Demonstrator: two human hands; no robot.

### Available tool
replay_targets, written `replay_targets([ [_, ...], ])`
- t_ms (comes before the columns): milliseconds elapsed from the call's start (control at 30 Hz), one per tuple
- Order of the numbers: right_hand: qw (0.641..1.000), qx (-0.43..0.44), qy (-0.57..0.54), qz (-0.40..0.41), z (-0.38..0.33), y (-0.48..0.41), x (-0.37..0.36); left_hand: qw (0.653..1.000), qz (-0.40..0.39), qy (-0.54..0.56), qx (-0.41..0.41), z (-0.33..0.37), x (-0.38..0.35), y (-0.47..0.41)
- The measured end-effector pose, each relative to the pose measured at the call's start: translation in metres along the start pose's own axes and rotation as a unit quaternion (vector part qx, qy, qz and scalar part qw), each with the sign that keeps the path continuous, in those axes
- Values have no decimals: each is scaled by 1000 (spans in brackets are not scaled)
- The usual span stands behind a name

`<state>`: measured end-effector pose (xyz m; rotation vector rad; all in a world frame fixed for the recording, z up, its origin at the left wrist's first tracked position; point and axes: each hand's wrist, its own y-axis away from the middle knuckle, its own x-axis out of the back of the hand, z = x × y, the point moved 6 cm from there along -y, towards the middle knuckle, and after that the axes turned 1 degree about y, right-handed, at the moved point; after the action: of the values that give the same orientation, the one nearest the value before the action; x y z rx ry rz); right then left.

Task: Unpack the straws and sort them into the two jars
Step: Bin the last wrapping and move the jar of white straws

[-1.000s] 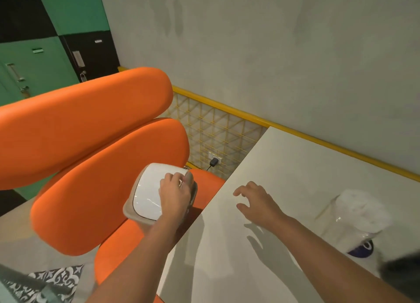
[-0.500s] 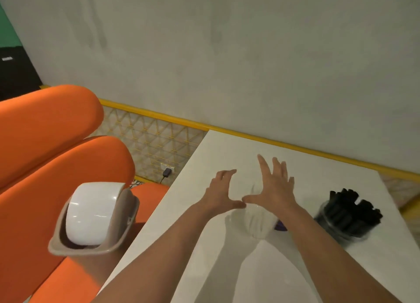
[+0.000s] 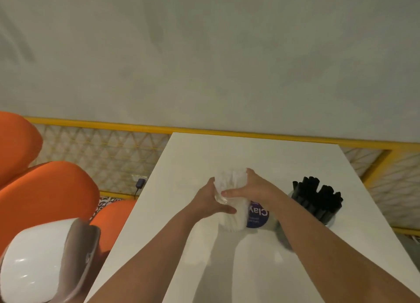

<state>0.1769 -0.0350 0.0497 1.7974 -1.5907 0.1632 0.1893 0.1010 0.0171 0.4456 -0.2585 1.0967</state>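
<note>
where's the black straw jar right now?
Head view: black straw jar stands right of centre on the table, beside the right hand, which grips the white straw jar with the left hand.

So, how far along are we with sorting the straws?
Looks nearly done. The black straws stand in the right jar, and no loose straws or packaging show on the table. In hand: the left hand and right hand cup the white straws standing in the labelled jar, seemingly settling them. Left: probably just letting go; whether any straws remain out of view I cannot tell.
</note>
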Motion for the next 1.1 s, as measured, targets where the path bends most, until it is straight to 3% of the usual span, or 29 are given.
replay_targets([
  [267, 997, -9, -76, -4, -60, -46, 56, 999, 31, 14, -4, 41, 40, -80],
  [733, 988, -59, -139, -40, -40, -127, 80, 1000, 1, 17, 20, 28, 36, -162],
  [967, 993, -65, -98, -28, -30, -130, 84, 1000, 15, 7, 22, 23, 29, -160],
  [1100, 998, -60, -3, -4, -30, -114, 101, 998, 31, -52, 25, 28, 32, -144],
])
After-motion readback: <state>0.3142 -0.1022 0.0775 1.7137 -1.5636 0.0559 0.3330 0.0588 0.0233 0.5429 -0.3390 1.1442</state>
